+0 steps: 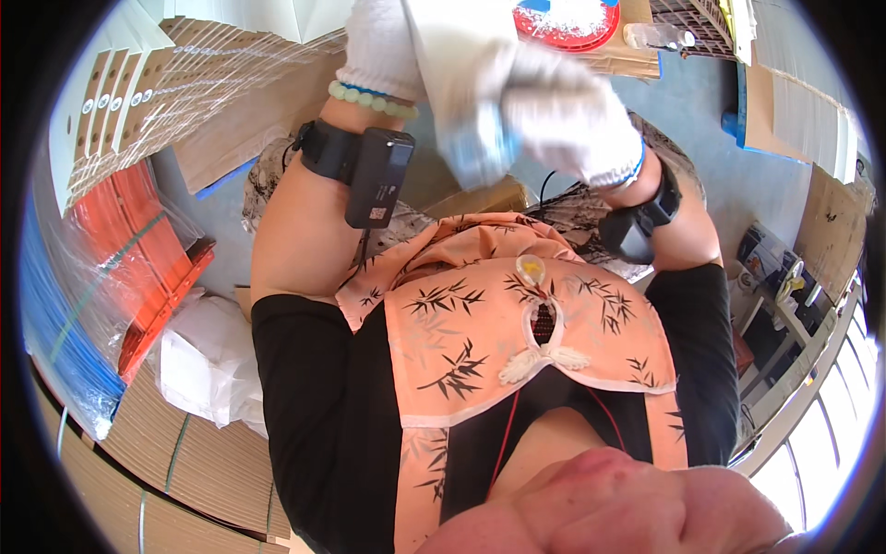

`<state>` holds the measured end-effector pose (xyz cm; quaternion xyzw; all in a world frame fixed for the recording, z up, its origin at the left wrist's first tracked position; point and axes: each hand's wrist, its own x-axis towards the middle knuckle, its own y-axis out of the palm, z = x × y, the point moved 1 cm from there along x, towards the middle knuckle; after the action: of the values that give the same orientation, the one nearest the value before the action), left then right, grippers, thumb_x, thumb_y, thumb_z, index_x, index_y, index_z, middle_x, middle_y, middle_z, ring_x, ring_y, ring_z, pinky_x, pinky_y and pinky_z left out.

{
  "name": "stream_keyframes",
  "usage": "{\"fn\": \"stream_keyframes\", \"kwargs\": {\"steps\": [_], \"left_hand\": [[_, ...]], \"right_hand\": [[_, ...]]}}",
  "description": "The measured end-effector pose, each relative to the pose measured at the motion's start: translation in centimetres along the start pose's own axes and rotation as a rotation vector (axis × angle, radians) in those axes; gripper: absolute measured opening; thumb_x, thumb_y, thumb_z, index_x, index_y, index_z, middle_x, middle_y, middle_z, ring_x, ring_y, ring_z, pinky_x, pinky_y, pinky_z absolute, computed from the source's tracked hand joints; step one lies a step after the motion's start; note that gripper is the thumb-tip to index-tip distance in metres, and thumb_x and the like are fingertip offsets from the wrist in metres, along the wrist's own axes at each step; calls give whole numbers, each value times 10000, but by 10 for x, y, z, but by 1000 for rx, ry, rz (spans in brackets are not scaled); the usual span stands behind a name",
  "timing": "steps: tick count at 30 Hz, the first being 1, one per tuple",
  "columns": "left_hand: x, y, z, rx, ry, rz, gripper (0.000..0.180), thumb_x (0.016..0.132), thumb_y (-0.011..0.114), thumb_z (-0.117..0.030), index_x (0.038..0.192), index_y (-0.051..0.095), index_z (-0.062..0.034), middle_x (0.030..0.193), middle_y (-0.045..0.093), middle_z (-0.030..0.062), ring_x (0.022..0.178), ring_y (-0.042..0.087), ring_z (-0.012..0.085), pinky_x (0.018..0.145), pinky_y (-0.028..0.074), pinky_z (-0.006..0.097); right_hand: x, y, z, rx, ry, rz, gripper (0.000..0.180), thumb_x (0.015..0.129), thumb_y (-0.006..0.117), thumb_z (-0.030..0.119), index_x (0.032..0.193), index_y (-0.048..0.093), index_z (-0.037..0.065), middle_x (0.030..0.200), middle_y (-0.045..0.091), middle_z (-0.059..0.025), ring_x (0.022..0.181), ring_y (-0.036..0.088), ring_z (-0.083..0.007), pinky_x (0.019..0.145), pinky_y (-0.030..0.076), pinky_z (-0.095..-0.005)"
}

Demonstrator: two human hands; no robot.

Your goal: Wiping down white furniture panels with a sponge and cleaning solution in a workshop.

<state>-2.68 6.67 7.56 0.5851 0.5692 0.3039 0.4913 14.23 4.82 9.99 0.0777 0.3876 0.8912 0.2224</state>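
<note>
Both of my hands wear white knit gloves and are at the top of the view. The fingers of my left hand (380, 51) are hidden behind or beyond a white panel-like piece (461, 51), so its grip does not show. My right hand (574, 125) is closed and smeared by motion, close against the white piece. At its fingers is a blurred light-blue and whitish thing (482, 148), whose kind I cannot make out. Beyond my right hand, a round red tray (591, 39) holds many small white bits and something blue.
A clear plastic bottle (657, 37) lies beside the tray on a cardboard surface (632, 63). Stacked white-and-brown panels (138, 78) stand at left, above plastic-wrapped orange parts (125, 240). Bundled cardboard (198, 471) is at lower left. A shelf frame (784, 342) stands at right.
</note>
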Motion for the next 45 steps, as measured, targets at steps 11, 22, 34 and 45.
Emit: {"fn": "stream_keyframes", "kwargs": {"steps": [11, 22, 34, 45], "left_hand": [[-4, 2, -4, -99, -43, 282, 929, 954, 329, -802, 1386, 506, 1, 1179, 650, 173, 1092, 640, 308, 946, 556, 428], [-6, -10, 3, 147, 48, 3, 781, 987, 388, -746, 1218, 593, -29, 1014, 661, 113, 899, 648, 220, 844, 553, 362], [-9, -7, 0, -151, -18, 47, 560, 1000, 469, -681, 1069, 589, -138, 661, 503, -29, 547, 467, 136, 515, 408, 254], [-19, 49, 35, 71, -154, 65, 622, 1040, 438, -592, 1206, 579, -10, 1137, 640, 154, 1004, 635, 232, 846, 535, 332]], "right_hand": [[1, -40, 42, 70, -276, 33, 212, 946, 650, 173, 1014, 618, -26, 959, 649, -243, 794, 670, -329, 657, 561, -378], [9, -18, 35, -180, -107, 118, 201, 1001, 586, 209, 1030, 631, 16, 947, 650, -112, 713, 570, -152, 617, 447, -234], [-9, -11, 53, -268, -252, -367, 350, 932, 692, 192, 1193, 627, -32, 998, 705, -187, 701, 667, -229, 540, 508, -306], [1, -29, 15, 445, -188, -87, 511, 866, 694, 142, 1244, 570, -179, 858, 697, -227, 660, 683, -270, 583, 549, -321]]}}
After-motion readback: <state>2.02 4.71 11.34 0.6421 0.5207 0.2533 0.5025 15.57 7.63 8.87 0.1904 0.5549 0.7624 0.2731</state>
